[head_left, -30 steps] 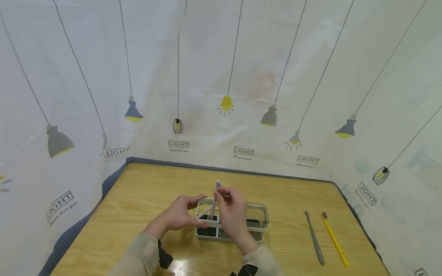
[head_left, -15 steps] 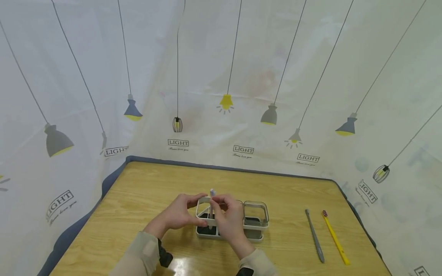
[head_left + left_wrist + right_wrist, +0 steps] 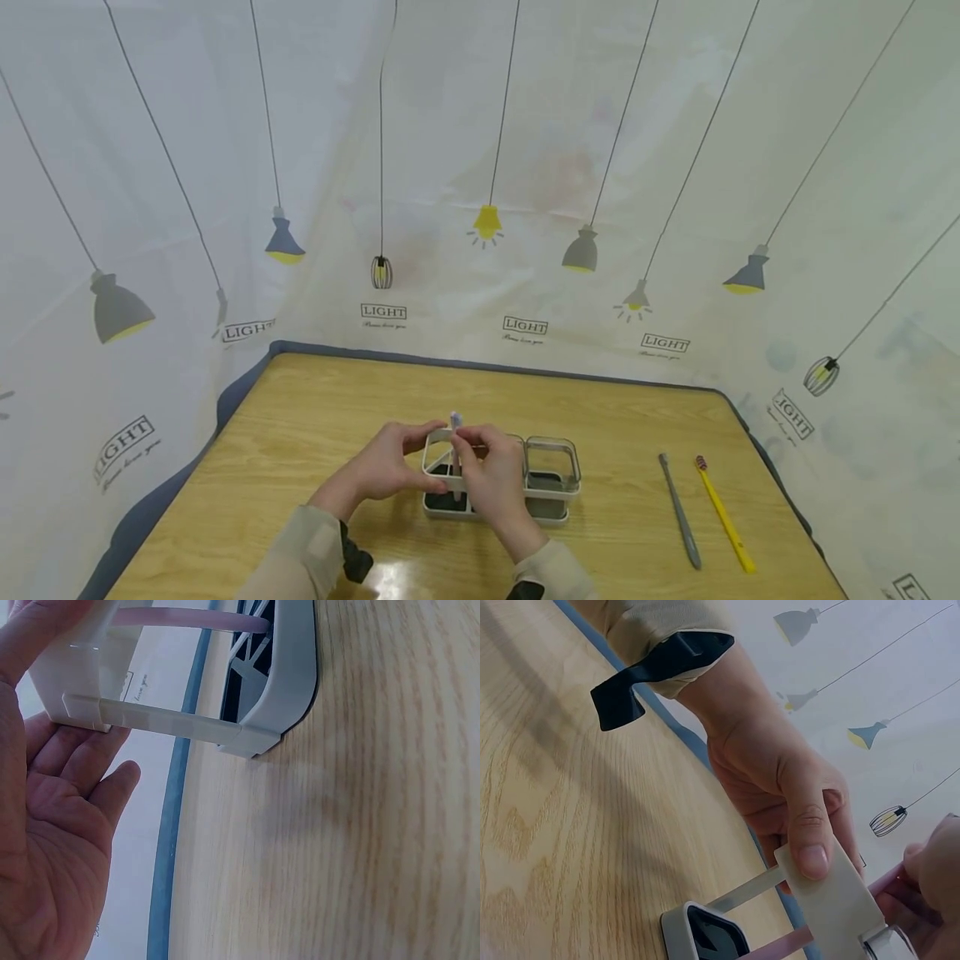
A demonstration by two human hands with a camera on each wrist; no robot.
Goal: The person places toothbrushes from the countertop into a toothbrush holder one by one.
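Observation:
A white two-tier toothbrush holder (image 3: 551, 493) stands on the table, with dark pads in its lower tray. My left hand (image 3: 386, 461) grips the left end of its upper rack between thumb and fingers. In the right wrist view, the left thumb presses the white front wall (image 3: 836, 900). My right hand (image 3: 497, 479) pinches a pale pink toothbrush (image 3: 456, 419) near its bristle head. The toothbrush stands upright through the left part of the rack. Its pink handle (image 3: 172, 619) reaches the lower tray in the left wrist view. My right hand hides the holder's middle.
A grey toothbrush (image 3: 681, 512) and a yellow toothbrush (image 3: 726, 517) lie side by side on the wooden table (image 3: 322, 400), right of the holder. Two clear-walled frames rise from the rack's right half, one clear frame (image 3: 553, 454) at its end. Lamp-printed sheeting (image 3: 450, 150) surrounds the table.
My right hand has moved left and slightly down with the pink toothbrush, which now sits lower in the holder. The left hand keeps its grip on the rack.

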